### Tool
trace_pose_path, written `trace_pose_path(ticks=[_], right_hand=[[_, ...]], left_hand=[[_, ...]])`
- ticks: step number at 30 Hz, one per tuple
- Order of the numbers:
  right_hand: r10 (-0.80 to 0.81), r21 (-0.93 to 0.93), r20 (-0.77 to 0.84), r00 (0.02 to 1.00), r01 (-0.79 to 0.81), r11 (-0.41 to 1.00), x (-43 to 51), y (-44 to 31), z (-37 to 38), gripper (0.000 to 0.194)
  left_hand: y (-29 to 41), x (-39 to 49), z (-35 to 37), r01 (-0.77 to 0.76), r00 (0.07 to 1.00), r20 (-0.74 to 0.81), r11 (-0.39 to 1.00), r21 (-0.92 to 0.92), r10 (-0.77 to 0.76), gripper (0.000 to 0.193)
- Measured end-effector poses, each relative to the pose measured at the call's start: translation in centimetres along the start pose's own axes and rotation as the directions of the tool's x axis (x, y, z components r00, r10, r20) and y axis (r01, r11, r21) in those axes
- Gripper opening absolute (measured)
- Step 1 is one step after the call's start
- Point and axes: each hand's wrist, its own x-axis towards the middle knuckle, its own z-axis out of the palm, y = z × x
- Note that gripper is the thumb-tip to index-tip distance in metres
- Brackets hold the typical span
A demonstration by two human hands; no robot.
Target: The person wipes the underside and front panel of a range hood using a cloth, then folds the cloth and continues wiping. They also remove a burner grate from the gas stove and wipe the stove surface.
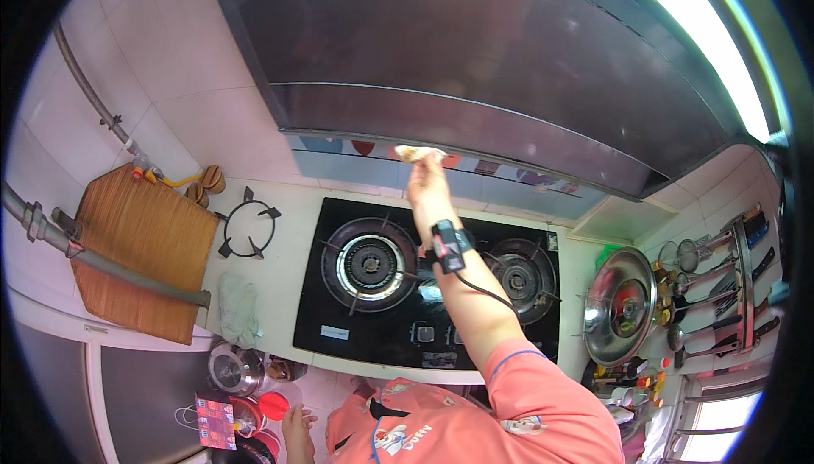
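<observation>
My right hand reaches over the gas cooktop and grips a crumpled pale cloth at the lower edge of the dark range hood. A black wrist device with a cable is strapped to that arm. Low in the picture hangs my left hand, with nothing visible in it and its fingers slightly apart, beside a red lid. The cooktop has a left burner and a right burner. A loose black pan support lies on the counter to its left.
A greenish cloth lies left of the cooktop. Further left are a brown board and a grey pipe. A metal basin stands at the right, near utensils on a wall rack. Pots and a steel pan sit below the counter.
</observation>
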Motion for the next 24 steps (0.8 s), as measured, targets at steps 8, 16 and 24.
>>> trace_pose_path(ticks=[8,16,24], right_hand=[[0.169,-0.07,-0.167,0.971,-0.183,0.981,-2.8,6.9,3.4,0.022],[-0.122,0.067,-0.138,0.983,0.132,0.989,3.7,-12.1,-3.5,0.015],[-0.429,-0.055,-0.111,0.897,0.425,0.904,7.5,-37.4,-8.2,0.014]], left_hand=[[-0.4,4.5,-5.4,0.065,0.996,-0.059,0.996,-0.059,-0.069,0.018],[-0.7,4.1,1.5,0.01,0.991,0.136,1.0,0.023,-0.013,0.019],[-1.7,-1.7,12.4,-0.113,0.952,0.3,0.98,0.161,0.06,0.017]])
